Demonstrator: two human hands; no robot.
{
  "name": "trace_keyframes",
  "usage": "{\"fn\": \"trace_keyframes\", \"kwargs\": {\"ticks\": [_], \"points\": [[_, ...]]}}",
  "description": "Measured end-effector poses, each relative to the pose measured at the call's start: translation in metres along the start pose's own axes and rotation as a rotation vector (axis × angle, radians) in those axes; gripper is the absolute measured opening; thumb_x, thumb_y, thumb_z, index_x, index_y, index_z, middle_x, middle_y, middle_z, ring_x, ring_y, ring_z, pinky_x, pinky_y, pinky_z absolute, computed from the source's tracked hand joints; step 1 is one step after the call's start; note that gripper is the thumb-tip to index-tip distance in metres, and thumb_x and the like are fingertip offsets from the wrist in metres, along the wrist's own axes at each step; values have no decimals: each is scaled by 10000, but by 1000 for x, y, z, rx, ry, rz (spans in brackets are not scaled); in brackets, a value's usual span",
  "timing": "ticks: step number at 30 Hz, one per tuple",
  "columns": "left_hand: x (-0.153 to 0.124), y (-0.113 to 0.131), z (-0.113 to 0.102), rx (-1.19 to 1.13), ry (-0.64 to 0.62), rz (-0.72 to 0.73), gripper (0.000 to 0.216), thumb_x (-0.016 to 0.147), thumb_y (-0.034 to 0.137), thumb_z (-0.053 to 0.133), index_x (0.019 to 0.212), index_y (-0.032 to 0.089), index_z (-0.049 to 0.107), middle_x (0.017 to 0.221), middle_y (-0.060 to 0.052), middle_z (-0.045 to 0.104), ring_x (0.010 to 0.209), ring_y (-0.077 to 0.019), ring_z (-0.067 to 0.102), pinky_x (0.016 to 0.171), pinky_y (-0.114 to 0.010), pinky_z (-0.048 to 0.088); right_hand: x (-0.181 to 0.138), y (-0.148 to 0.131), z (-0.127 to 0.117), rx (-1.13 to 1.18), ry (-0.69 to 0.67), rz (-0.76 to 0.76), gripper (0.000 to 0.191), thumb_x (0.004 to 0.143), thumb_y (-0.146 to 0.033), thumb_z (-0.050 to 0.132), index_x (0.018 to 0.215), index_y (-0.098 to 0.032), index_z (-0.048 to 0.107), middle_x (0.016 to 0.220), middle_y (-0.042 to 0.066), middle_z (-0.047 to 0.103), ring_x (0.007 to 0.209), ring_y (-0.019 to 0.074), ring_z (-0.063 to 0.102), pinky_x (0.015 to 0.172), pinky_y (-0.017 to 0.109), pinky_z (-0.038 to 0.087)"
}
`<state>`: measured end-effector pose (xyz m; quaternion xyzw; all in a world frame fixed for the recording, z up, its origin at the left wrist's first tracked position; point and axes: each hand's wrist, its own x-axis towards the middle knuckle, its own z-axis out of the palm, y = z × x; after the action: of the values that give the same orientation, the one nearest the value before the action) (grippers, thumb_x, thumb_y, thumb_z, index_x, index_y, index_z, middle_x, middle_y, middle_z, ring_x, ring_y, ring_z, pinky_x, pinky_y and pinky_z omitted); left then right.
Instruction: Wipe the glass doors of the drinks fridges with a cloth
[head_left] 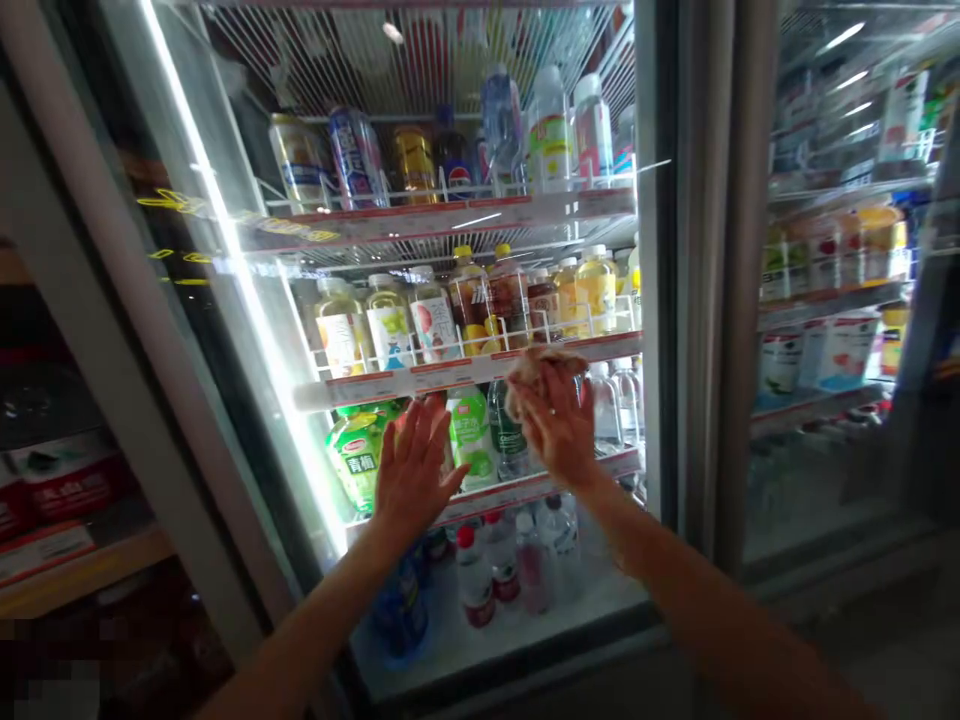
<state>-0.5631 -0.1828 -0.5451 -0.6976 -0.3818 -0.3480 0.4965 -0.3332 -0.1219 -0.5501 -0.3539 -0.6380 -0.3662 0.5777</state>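
Note:
My right hand (564, 430) presses a crumpled, pale brownish cloth (529, 372) at the price-label strip (442, 376) of a wire shelf in a lit drinks fridge. My left hand (411, 465) is held up in front of the shelf below, fingers stretched out and holding nothing. Near it are a green-labelled bottle (354, 455) and a bottle with a light green label (471, 435). A dark green bottle (508, 435) stands between my two hands. Whether a glass pane lies between my hands and the shelf, I cannot tell.
Upper shelves hold cans (296, 160) and juice and tea bottles (431, 320). Red-capped bottles (474, 580) stand on the fridge floor. A metal door frame (720, 300) borders the right side, with another stocked fridge beyond. At left is a shelf (82, 570) of dark packs.

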Motion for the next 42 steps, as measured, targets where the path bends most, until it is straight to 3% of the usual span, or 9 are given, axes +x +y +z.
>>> {"fn": "trace_keyframes", "kwargs": {"ticks": [5, 11, 16, 20, 25, 30, 34, 39, 42], "points": [[-6, 5, 5, 34, 8, -29, 747, 845, 387, 514, 1442, 149, 132, 1494, -128, 173, 1401, -225, 57, 1149, -452, 51, -18, 52, -5, -150, 310, 349, 495, 875, -272, 421, 1368, -237, 389, 1402, 169, 376, 1272, 343, 384, 923, 586, 359], [-6, 8, 7, 27, 24, -39, 744, 847, 389, 519, 1443, 179, 127, 1483, -120, 217, 1397, -220, 95, 1146, -465, 97, -26, -18, 4, 41, -38, -110, 422, 877, -255, 425, 1287, -341, 472, 1406, 50, 407, 1315, 245, 351, 1076, 520, 226], [-7, 10, 8, 16, 10, -73, 745, 850, 389, 512, 1444, 170, 119, 1476, -135, 242, 1395, -230, 99, 1144, -473, 102, -20, -12, 1, -68, 158, 218, 461, 882, -267, 398, 1341, -249, 428, 1430, 129, 354, 1322, 289, 328, 1026, 548, 269], [-14, 13, 7, 22, 3, -83, 727, 858, 358, 503, 1444, 183, 110, 1468, -125, 274, 1394, -224, 112, 1140, -471, 125, -29, -19, -4, 33, -113, -162, 442, 875, -251, 413, 1305, -339, 457, 1404, 39, 414, 1326, 227, 330, 1095, 502, 177], [-25, 15, 5, 41, -41, -67, 728, 860, 350, 491, 1444, 163, 99, 1449, -137, 317, 1393, -235, 110, 1134, -477, 138, -39, -10, -5, -45, 112, 209, 465, 882, -241, 371, 1335, -168, 448, 1429, 181, 337, 1318, 314, 323, 1018, 544, 258], [-27, 17, 2, 41, -82, -89, 738, 855, 347, 495, 1445, 173, 89, 1454, -129, 310, 1386, -249, 155, 1129, -474, 156, -46, -14, -6, 42, -74, -121, 427, 860, -240, 445, 1265, -367, 496, 1361, 24, 469, 1266, 219, 415, 1063, 475, 258], [-31, 19, 1, 27, -82, -86, 744, 848, 361, 504, 1445, 168, 104, 1455, -134, 300, 1383, -257, 168, 1130, -486, 143, -45, -8, -8, -58, 138, 179, 472, 873, -214, 400, 1344, -224, 423, 1416, 164, 365, 1265, 300, 397, 977, 554, 306], [-35, 21, 2, 59, -130, -114, 732, 823, 367, 535, 1431, 161, 184, 1461, -125, 288, 1393, -244, 123, 1131, -493, 150, -48, -13, -9, 34, -103, -132, 423, 861, -213, 432, 1261, -330, 509, 1377, 57, 447, 1265, 234, 413, 1056, 491, 248], [-35, 21, 1, 93, -224, -123, 737, 805, 417, 551, 1420, 168, 231, 1475, -106, 257, 1396, -247, 91, 1134, -490, 141, -49, -14, -10, -53, 29, 116, 417, 878, -231, 395, 1280, -214, 502, 1395, 154, 399, 1281, 288, 379, 1019, 545, 253]]}}
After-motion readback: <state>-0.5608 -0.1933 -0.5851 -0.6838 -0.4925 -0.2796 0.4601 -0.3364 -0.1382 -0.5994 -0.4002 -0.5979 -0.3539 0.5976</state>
